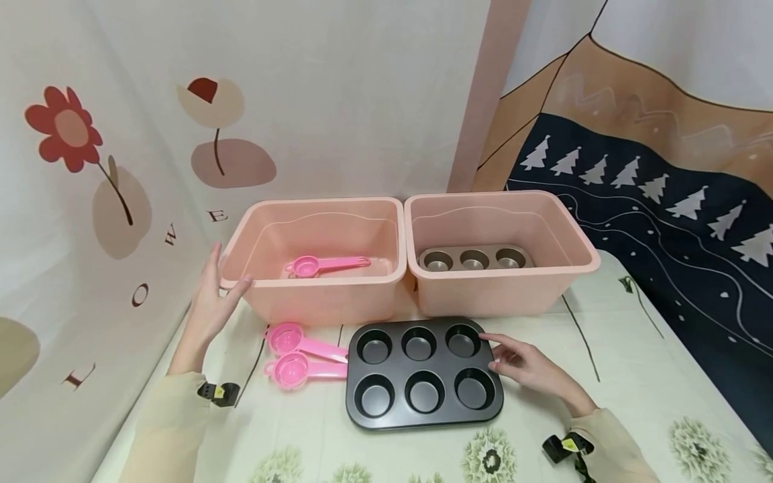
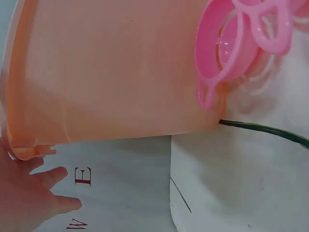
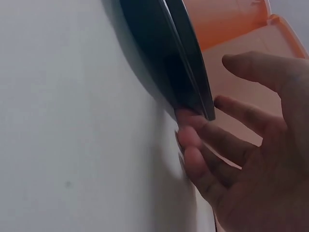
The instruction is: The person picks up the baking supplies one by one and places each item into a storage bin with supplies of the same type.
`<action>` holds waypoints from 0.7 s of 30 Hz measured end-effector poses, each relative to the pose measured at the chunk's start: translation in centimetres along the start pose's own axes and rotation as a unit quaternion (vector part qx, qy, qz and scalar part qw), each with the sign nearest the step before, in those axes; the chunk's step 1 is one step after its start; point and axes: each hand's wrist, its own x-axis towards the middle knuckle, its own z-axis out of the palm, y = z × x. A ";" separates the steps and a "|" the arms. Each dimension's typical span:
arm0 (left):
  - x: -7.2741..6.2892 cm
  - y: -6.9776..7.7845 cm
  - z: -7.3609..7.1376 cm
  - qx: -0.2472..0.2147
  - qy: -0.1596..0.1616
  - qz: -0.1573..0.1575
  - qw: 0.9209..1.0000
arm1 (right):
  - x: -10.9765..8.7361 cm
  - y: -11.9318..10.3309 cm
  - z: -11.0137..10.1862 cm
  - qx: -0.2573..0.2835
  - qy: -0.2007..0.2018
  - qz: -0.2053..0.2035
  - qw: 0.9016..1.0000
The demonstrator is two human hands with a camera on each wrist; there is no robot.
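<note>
A dark six-cup muffin tin lies on the table in front of two pink bins. At its right edge is my right hand, thumb apart from the rim; in the right wrist view some fingertips reach beneath the tin's edge. My left hand touches the front left corner of the left bin, its fingers spread along the outside. Two pink measuring scoops lie left of the tin, handle ends against it. Another pink scoop sits inside the left bin.
The right bin holds a grey-brown muffin tin, partly hidden by the front wall. Patterned curtains hang behind and at the left. A floral cloth covers the table.
</note>
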 end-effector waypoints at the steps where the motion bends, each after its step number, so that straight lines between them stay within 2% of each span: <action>1: 0.2 0.0 0.1 -0.001 -0.001 0.001 1.000 | 0.0 0.0 0.0 0.010 -0.007 0.004 1.000; 4: 0.9 -0.1 0.1 -0.017 -0.006 -0.004 1.000 | 0.1 0.1 0.0 0.038 -0.021 0.017 0.999; 8: 1.6 -0.5 -0.2 -0.054 -0.016 -0.025 0.998 | 0.2 0.4 0.1 0.084 -0.034 0.037 0.995; 14: 1.9 -1.2 -0.7 -0.098 -0.043 -0.052 0.993 | 0.2 0.4 0.4 0.147 -0.049 0.075 0.985; 17: 2.0 -1.3 -0.8 -0.117 -0.061 -0.051 0.990 | 0.2 0.3 0.6 0.171 -0.057 0.100 0.978; 21: 2.2 -1.4 -0.9 -0.120 -0.081 -0.049 0.988 | 0.2 0.3 0.9 0.181 -0.060 0.118 0.975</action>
